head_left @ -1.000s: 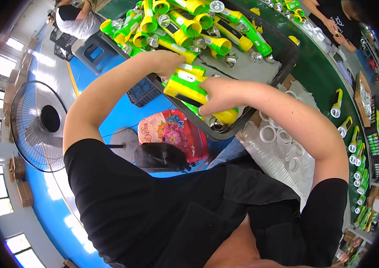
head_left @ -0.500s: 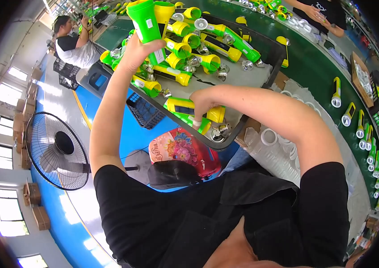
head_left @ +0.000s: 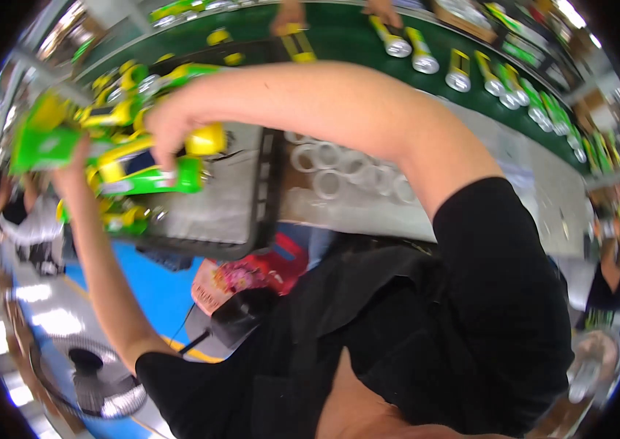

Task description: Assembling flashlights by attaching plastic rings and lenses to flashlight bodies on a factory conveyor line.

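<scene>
My left hand (head_left: 74, 164), blurred by motion, is wrapped round a green flashlight body (head_left: 45, 148) at the far left. A yellow flared flashlight body (head_left: 50, 110) sits beside that one. Reaching across the tray (head_left: 269, 183), my right hand (head_left: 174, 130) is closed on a yellow flashlight body with a dark panel (head_left: 134, 162). Just below it, against my fingers, lies a green flashlight body (head_left: 152, 181). More yellow and green flashlight parts (head_left: 109, 113) with shiny reflectors are heaped in the tray, partly hidden by my right forearm.
Clear plastic rings (head_left: 330, 183) lie right of the tray. Several flashlights (head_left: 458, 71) rest along the green conveyor belt (head_left: 339, 36); a co-worker's hands (head_left: 291, 16) reach in there. A floral red bag (head_left: 273, 267) and a fan (head_left: 90, 373) stand below left.
The view has swung, so the tray now appears further left. My left hand still holds the green body; my right hand has drawn the flashlight bodies from the tray's near end toward the heap.
</scene>
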